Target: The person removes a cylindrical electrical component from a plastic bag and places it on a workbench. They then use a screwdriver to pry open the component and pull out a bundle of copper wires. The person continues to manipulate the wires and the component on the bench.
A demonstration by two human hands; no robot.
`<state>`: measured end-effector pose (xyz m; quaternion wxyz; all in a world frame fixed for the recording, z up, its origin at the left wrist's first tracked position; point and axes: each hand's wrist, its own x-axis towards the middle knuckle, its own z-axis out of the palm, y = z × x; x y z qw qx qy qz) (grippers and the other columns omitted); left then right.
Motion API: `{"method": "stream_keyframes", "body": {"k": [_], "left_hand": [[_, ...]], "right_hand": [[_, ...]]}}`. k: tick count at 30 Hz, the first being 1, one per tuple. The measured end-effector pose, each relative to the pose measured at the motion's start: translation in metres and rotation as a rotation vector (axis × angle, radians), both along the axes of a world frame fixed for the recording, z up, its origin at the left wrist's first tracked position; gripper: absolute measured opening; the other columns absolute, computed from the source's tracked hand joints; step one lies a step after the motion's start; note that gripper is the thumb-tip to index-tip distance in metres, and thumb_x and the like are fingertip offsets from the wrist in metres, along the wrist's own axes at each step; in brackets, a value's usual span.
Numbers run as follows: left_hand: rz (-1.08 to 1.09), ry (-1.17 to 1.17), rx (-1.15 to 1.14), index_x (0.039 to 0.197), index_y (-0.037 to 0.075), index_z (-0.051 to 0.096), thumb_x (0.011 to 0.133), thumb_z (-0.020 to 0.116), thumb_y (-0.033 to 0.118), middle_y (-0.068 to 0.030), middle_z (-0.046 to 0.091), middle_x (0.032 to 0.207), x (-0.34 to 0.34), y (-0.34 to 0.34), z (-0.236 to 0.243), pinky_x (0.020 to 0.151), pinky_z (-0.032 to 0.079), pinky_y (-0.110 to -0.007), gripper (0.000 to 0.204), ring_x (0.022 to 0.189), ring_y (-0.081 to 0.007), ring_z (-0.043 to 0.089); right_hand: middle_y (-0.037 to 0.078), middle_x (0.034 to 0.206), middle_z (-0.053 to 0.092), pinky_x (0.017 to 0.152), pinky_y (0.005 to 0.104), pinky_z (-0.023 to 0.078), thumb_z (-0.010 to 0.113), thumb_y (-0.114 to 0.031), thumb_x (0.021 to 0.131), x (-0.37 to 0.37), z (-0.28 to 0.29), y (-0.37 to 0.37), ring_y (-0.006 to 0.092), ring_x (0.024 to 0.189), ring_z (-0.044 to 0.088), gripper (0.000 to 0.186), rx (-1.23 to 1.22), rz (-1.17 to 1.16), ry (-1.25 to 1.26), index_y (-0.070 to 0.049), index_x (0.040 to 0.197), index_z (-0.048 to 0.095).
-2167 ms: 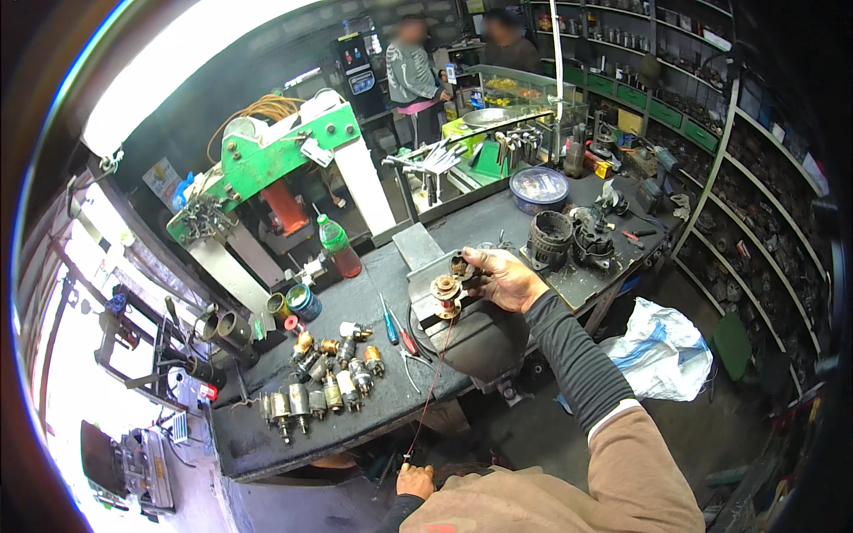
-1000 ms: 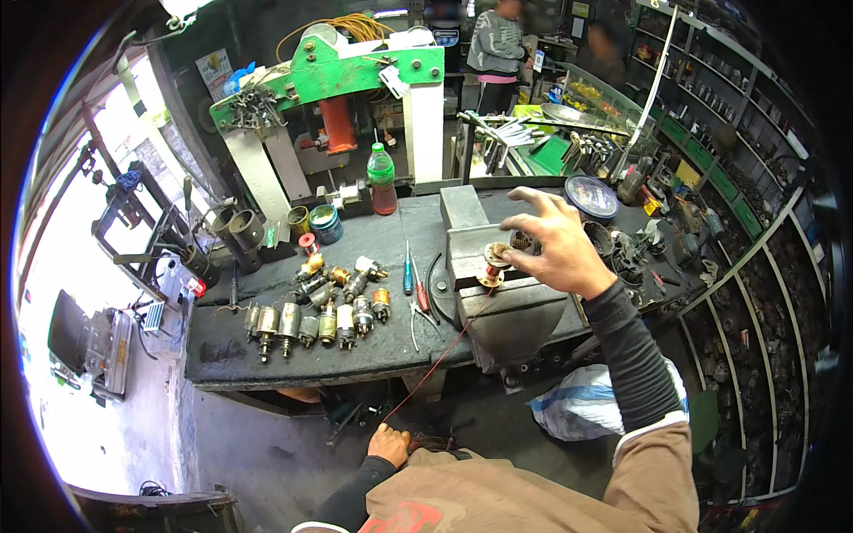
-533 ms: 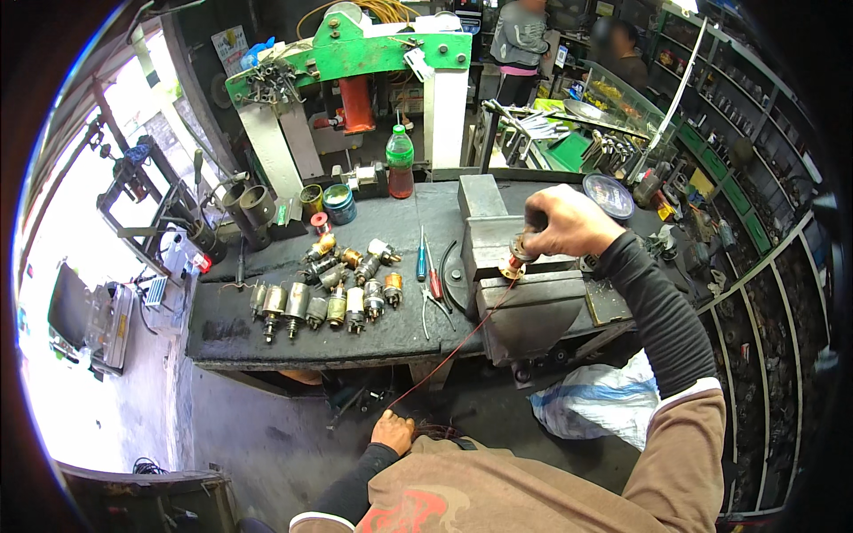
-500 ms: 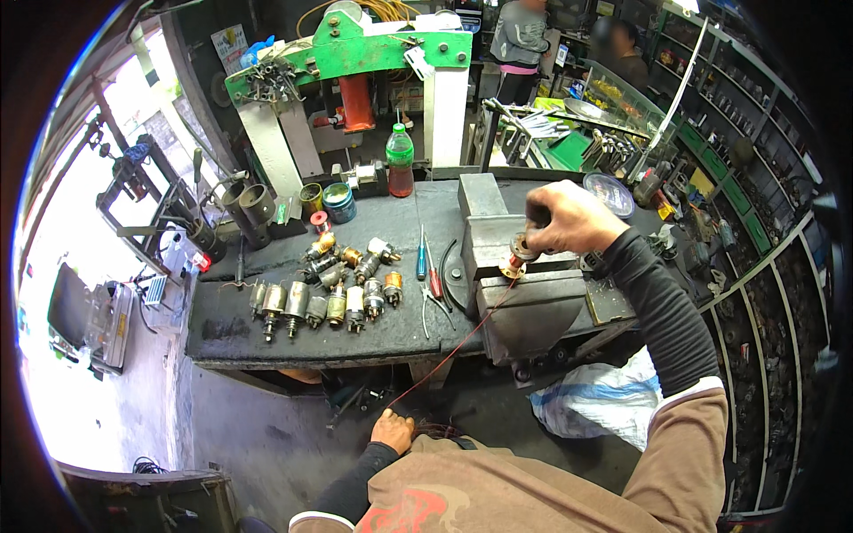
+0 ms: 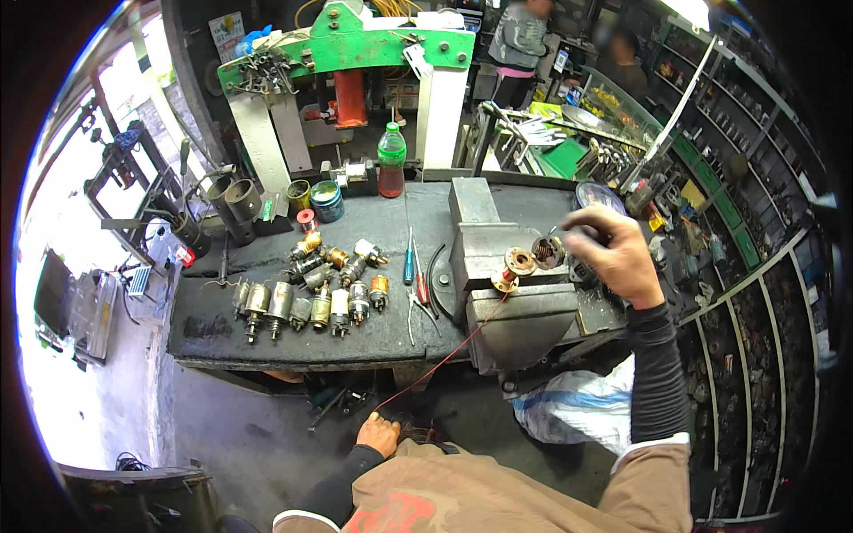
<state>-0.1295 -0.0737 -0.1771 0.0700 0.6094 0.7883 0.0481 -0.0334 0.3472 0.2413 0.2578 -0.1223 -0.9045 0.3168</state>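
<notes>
Down at the lower middle, my left hand is closed on a thin red-brown wire. Taut, the wire climbs to a copper-coloured spool held at the bench vise. Against the spool's right side sits a dark round metal piece. My right hand is over the right side of the vise, just right of that piece. Its fingers are curled and smeared by motion, so whether they grip anything does not show.
Several cylindrical metal solenoids lie on the dark bench. Screwdrivers and pliers lie left of the vise. Behind stand a bottle and a green press frame. A white sack is under the bench. Two people are at the back.
My right hand has moved from above the spool to its right, uncovering the spool and the round metal piece. My left hand stays on the wire. The whole view has shifted slightly.
</notes>
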Motion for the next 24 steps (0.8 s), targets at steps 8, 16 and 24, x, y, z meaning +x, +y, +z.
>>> {"method": "stream_keyframes", "body": {"k": [8,16,24], "left_hand": [[-0.010,-0.030,0.015,0.077,0.008,0.067,0.085,0.057,0.015,-0.0111,0.069,0.071,-0.004,0.012,0.003,0.082,0.045,-0.037,0.015,0.072,-0.0253,0.067],[-0.004,-0.031,-0.012,0.082,0.009,0.069,0.082,0.060,0.017,-0.0107,0.070,0.074,-0.011,0.009,-0.006,0.085,0.043,-0.036,0.012,0.074,-0.0251,0.067],[-0.004,-0.019,0.023,0.074,0.008,0.067,0.084,0.058,0.016,-0.0121,0.069,0.070,-0.013,0.011,-0.001,0.083,0.045,-0.037,0.016,0.071,-0.0255,0.066]], "right_hand": [[0.007,0.088,0.060,0.078,0.0387,0.049,0.067,-0.014,0.076,-0.039,0.014,-0.023,0.0252,0.090,0.062,0.006,1.147,0.098,-0.416,-0.010,0.077,0.072],[0.004,0.088,0.060,0.083,0.0338,0.045,0.068,-0.018,0.077,-0.036,0.000,-0.034,0.0196,0.091,0.060,0.010,1.367,0.143,-0.374,-0.011,0.071,0.068],[0.004,0.083,0.059,0.069,0.0339,0.051,0.073,-0.003,0.073,-0.037,0.013,-0.015,0.0203,0.076,0.060,0.017,0.391,0.098,-0.118,-0.003,0.086,0.061]]}}
